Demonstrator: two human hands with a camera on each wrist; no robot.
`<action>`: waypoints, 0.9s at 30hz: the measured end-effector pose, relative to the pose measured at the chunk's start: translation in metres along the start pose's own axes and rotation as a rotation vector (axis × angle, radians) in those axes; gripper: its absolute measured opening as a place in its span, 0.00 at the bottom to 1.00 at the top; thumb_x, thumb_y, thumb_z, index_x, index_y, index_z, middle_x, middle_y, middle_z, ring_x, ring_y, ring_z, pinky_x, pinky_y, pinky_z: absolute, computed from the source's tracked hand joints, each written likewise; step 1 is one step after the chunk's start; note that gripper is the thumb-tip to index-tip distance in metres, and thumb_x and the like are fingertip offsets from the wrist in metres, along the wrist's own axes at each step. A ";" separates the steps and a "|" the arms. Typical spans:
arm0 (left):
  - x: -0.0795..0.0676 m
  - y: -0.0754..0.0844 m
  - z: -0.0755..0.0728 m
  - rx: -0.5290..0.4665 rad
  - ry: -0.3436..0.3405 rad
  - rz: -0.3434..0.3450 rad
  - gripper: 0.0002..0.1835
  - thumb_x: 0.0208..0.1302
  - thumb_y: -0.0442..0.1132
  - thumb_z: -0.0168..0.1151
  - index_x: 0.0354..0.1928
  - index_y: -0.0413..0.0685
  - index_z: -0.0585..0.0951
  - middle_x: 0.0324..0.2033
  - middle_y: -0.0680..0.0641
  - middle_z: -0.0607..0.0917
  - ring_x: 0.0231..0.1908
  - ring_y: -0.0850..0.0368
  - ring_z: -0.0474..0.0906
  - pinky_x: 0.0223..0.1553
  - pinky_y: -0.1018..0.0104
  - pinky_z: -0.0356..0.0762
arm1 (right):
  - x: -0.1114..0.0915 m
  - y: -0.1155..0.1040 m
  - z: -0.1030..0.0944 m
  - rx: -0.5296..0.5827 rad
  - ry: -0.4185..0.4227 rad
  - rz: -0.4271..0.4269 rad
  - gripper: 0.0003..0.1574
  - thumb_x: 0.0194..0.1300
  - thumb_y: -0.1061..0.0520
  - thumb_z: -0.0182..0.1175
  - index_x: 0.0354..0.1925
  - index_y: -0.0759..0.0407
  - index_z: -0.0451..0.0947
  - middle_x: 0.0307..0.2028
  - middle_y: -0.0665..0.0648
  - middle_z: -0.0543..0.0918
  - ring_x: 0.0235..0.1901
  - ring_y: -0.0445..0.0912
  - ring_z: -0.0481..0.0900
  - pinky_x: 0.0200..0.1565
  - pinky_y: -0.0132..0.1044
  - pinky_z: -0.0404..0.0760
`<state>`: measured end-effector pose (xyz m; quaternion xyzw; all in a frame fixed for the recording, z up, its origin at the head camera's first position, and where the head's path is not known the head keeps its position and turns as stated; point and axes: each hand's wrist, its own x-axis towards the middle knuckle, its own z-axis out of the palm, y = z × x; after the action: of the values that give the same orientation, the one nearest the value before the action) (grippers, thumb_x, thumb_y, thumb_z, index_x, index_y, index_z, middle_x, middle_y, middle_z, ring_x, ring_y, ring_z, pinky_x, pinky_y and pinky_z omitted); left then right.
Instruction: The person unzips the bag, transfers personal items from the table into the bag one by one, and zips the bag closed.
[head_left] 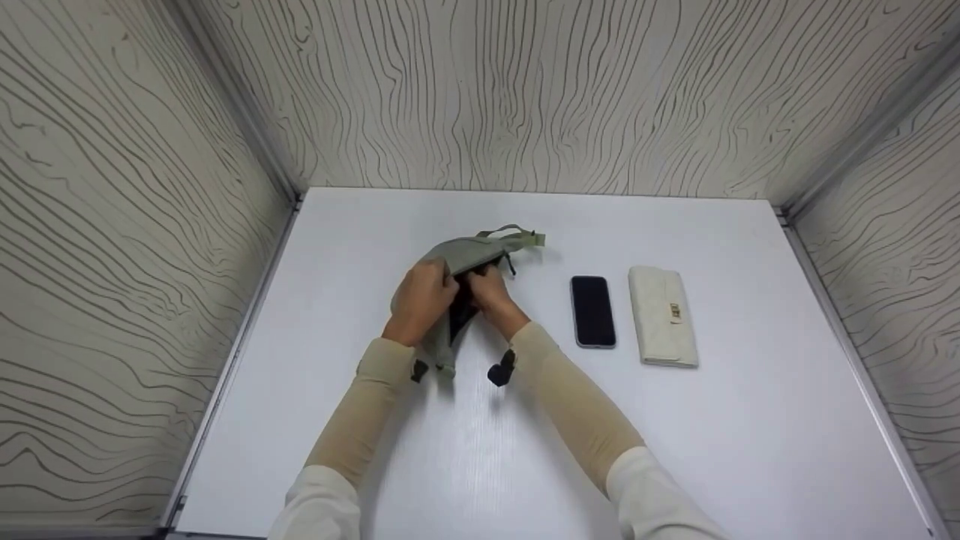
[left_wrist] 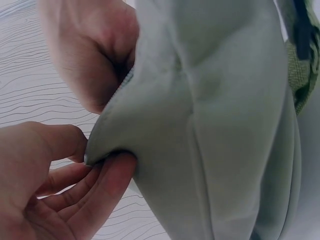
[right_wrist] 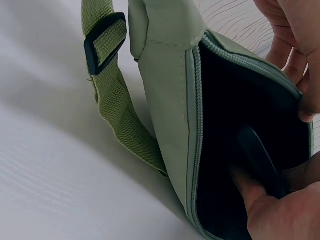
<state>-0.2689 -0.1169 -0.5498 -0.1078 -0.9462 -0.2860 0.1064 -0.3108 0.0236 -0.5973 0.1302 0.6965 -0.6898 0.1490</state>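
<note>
A sage-green sling bag (head_left: 459, 249) lies on the white table with its zip undone and its dark inside showing. At the bag's edge, my left hand (head_left: 424, 296) pinches the fabric beside the opening; the left wrist view shows thumb and fingers on either side of the bag wall (left_wrist: 145, 130). My right hand (head_left: 491, 294) reaches into the opening. There, in the right wrist view, its thumb and fingers grip a dark, slim object (right_wrist: 257, 155) with a rounded edge; I cannot tell its kind. The zip (right_wrist: 197, 115) runs round the opening.
A dark-screened phone (head_left: 592, 311) lies right of the bag, and a cream wallet (head_left: 663, 316) with a metal clasp lies beyond it. A green webbing strap (right_wrist: 117, 110) with a black slider trails from the bag. Wood-patterned walls (head_left: 487, 97) enclose the table (head_left: 750, 420).
</note>
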 end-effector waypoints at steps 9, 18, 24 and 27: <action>0.001 0.000 0.001 -0.002 -0.006 -0.010 0.15 0.70 0.31 0.60 0.25 0.47 0.69 0.23 0.51 0.70 0.25 0.55 0.66 0.29 0.60 0.67 | 0.003 0.002 0.003 0.037 0.025 0.032 0.32 0.70 0.62 0.51 0.70 0.69 0.65 0.47 0.57 0.71 0.33 0.44 0.75 0.31 0.33 0.75; 0.000 0.001 0.002 -0.010 0.003 0.000 0.12 0.70 0.31 0.61 0.28 0.44 0.73 0.23 0.48 0.73 0.25 0.54 0.67 0.29 0.60 0.68 | 0.004 0.005 0.003 0.062 0.026 0.023 0.28 0.72 0.63 0.50 0.68 0.68 0.65 0.41 0.54 0.71 0.25 0.41 0.71 0.27 0.32 0.71; 0.000 0.001 0.003 0.010 0.020 0.031 0.13 0.69 0.30 0.61 0.26 0.44 0.72 0.21 0.49 0.71 0.24 0.56 0.65 0.27 0.61 0.65 | 0.003 0.007 0.003 0.077 -0.004 0.033 0.32 0.76 0.63 0.48 0.74 0.68 0.58 0.42 0.55 0.69 0.23 0.40 0.67 0.28 0.31 0.69; 0.000 0.001 0.004 0.025 0.019 0.039 0.14 0.70 0.30 0.61 0.25 0.44 0.72 0.21 0.49 0.71 0.23 0.57 0.64 0.27 0.62 0.65 | 0.003 0.008 0.003 0.066 -0.022 0.043 0.34 0.77 0.62 0.47 0.77 0.68 0.55 0.41 0.55 0.68 0.22 0.40 0.66 0.28 0.32 0.69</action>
<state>-0.2688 -0.1136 -0.5526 -0.1220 -0.9463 -0.2731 0.1225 -0.3102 0.0209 -0.6062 0.1423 0.6687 -0.7105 0.1669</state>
